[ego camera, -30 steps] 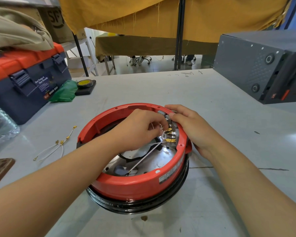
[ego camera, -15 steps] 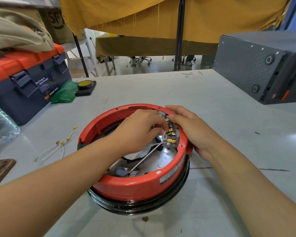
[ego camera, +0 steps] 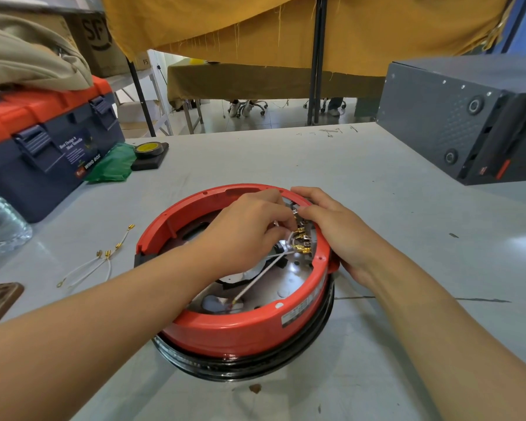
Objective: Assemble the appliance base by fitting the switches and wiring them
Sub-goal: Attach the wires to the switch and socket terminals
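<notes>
The round red appliance base (ego camera: pixel 243 332) lies upside down on the grey table (ego camera: pixel 377 226), its black lower ring showing beneath. Inside its right wall sit the switch terminals (ego camera: pixel 303 238) with brass connectors. My left hand (ego camera: pixel 249 229) reaches over the base and pinches a white wire at the terminals. My right hand (ego camera: pixel 337 229) curls over the red rim from the outside, fingertips on the switch block. Another white wire (ego camera: pixel 258 279) runs diagonally across the metal floor of the base to a terminal near the front.
Loose white wires with brass lugs (ego camera: pixel 101 262) lie left of the base. A blue and red toolbox (ego camera: pixel 40 141), a green bag (ego camera: pixel 113 165) and a tape roll (ego camera: pixel 148 148) stand at the back left. A dark metal case (ego camera: pixel 462 117) fills the back right.
Both hands stay at the switch terminals; my left fingers have shifted slightly along the wire. The base has not moved.
</notes>
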`<action>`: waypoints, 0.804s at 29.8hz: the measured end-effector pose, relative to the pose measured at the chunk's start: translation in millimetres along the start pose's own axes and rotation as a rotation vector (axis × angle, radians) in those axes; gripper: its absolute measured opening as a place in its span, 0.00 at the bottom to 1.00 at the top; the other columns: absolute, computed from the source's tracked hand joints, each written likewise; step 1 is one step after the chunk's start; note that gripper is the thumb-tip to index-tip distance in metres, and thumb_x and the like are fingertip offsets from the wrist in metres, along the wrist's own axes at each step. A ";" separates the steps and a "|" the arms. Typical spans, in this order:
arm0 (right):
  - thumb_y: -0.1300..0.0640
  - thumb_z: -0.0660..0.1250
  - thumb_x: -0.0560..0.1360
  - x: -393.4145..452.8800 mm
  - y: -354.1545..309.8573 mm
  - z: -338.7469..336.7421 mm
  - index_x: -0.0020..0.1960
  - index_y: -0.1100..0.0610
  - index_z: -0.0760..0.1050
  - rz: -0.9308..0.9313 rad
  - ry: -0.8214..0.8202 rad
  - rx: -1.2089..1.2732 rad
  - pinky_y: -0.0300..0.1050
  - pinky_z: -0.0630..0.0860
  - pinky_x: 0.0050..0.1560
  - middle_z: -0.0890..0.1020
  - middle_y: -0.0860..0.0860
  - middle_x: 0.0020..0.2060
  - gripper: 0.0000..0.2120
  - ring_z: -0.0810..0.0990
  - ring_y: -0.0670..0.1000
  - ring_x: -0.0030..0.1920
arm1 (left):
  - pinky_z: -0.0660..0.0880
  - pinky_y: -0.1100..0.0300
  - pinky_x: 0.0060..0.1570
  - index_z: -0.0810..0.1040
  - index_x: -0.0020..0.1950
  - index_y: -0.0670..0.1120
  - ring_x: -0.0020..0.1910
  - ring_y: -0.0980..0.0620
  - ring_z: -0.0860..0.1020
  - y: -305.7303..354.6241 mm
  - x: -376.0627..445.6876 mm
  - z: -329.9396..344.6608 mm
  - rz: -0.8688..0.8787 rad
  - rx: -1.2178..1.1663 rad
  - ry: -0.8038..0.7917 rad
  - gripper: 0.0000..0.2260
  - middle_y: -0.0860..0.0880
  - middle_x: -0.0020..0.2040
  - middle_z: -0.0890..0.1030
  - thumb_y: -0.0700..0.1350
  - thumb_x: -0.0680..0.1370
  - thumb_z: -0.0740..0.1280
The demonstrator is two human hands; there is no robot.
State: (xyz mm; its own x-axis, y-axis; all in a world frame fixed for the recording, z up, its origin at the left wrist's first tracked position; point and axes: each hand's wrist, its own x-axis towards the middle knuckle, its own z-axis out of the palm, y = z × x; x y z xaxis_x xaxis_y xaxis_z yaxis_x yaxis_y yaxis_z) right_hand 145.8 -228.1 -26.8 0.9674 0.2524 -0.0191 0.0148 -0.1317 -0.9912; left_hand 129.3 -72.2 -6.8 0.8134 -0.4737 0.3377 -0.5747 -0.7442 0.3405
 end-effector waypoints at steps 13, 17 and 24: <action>0.58 0.57 0.79 -0.6 -1.1 -0.1 0.61 0.44 0.73 -0.014 -0.007 -0.047 0.52 0.76 0.58 0.81 0.49 0.52 0.15 0.81 0.52 0.53 | 0.73 0.48 0.46 0.83 0.46 0.44 0.44 0.49 0.75 2.4 1.8 1.0 0.013 0.014 -0.008 0.06 0.51 0.43 0.75 0.36 0.74 0.67; 0.56 0.57 0.78 0.2 -1.7 -4.3 0.60 0.42 0.72 -0.008 -0.040 -0.102 0.51 0.76 0.55 0.82 0.48 0.50 0.15 0.81 0.53 0.51 | 0.73 0.47 0.46 0.83 0.46 0.46 0.44 0.49 0.75 2.8 2.0 0.9 -0.012 0.005 -0.008 0.06 0.50 0.44 0.76 0.37 0.74 0.68; 0.54 0.62 0.74 2.6 -1.9 -12.4 0.58 0.51 0.66 0.041 0.028 -0.231 0.46 0.76 0.48 0.76 0.48 0.51 0.14 0.78 0.47 0.49 | 0.73 0.48 0.46 0.84 0.46 0.47 0.43 0.50 0.76 5.3 2.7 -1.6 -0.049 0.009 -0.021 0.06 0.49 0.42 0.78 0.39 0.74 0.69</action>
State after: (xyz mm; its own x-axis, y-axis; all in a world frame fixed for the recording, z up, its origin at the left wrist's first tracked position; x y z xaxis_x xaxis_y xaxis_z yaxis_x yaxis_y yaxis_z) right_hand 151.4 -239.0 -23.3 0.9750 0.2159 -0.0518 0.0297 -0.3581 -0.9332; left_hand 128.3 -76.7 -2.7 0.8424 -0.4463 0.3020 -0.5333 -0.7708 0.3486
